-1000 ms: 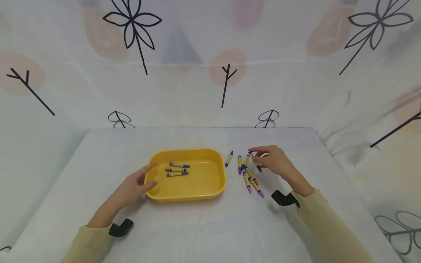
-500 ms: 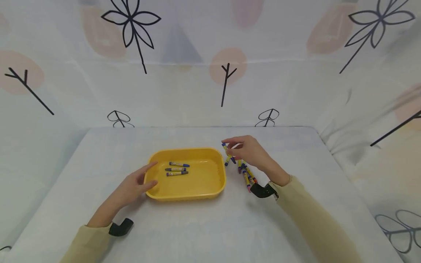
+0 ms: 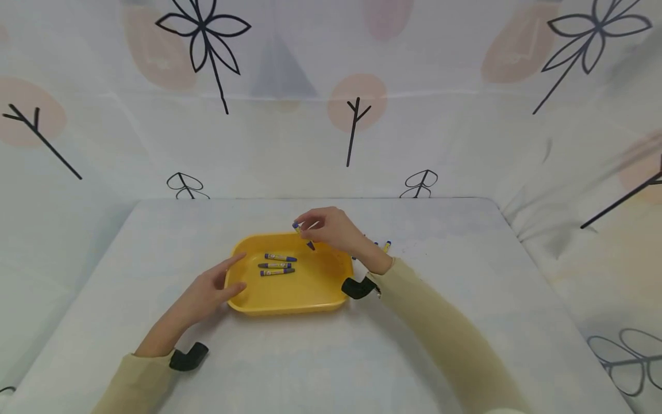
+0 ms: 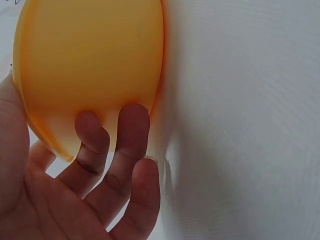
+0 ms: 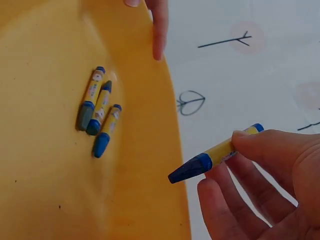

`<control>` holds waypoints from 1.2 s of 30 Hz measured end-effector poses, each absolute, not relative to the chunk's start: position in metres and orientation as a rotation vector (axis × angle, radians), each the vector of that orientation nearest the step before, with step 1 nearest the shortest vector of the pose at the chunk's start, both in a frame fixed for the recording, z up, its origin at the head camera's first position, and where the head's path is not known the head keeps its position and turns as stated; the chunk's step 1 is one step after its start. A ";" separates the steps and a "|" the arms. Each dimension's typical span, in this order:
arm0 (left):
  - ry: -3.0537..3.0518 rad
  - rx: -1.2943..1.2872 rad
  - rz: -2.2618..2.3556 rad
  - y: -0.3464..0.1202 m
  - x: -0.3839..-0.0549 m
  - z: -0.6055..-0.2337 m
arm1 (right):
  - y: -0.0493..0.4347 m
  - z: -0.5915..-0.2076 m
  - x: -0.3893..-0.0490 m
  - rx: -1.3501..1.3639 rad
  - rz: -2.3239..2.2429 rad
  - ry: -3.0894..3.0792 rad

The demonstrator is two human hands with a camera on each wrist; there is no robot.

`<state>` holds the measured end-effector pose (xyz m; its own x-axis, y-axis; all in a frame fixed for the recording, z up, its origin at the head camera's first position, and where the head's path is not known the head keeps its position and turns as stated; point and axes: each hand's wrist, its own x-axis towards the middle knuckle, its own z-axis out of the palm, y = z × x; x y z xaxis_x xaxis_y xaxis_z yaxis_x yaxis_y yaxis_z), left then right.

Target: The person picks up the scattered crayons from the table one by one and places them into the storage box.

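A yellow tray (image 3: 289,293) lies on the table, with three crayons (image 3: 277,265) in paper wrappers side by side on its floor. My left hand (image 3: 207,293) holds the tray's left end. In the left wrist view, its curled fingers (image 4: 134,127) press against the tray's outer wall. Over the far right part of the tray, my right hand (image 3: 333,233) pinches a dark blue crayon (image 5: 217,154) between thumb and fingers. The crayon tilts, its coloured tip pointing down toward the tray, clear of the floor.
Past the tray's right side, a few more crayons (image 3: 387,246) show on the white-covered table (image 3: 450,241); my right forearm hides the others. A patterned cloth (image 3: 289,144) hangs behind the table. Each wrist carries a black camera mount (image 3: 188,356).
My right hand has carried the dark blue crayon left from the loose crayons to above the tray. The left hand stays at the tray's left end.
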<state>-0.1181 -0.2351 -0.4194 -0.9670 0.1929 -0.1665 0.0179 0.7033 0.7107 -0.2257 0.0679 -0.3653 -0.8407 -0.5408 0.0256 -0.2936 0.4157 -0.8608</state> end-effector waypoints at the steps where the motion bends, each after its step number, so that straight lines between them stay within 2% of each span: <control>1: 2.685 0.172 1.117 -0.235 -0.118 -0.420 | 0.063 -0.367 -0.227 -0.747 -1.411 2.391; 12: 2.670 0.172 1.150 -0.236 -0.119 -0.421 | 0.026 -0.386 -0.233 -0.916 -1.301 2.285; 20: 2.678 0.188 1.136 -0.236 -0.118 -0.420 | 0.019 -0.404 -0.236 -0.934 -1.099 2.397; 28: 2.685 0.192 1.129 -0.236 -0.117 -0.419 | 0.013 -0.404 -0.232 -0.986 -0.826 2.592; 36: 2.675 0.196 1.167 -0.237 -0.118 -0.422 | 0.014 -0.406 -0.233 -0.922 -0.997 2.528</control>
<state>-0.1176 -0.2374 -0.4217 -0.9678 0.2068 -0.1436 0.0354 0.6764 0.7357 -0.2334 0.0137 -0.4062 -0.7607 -0.6489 -0.0171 -0.4626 0.5604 -0.6870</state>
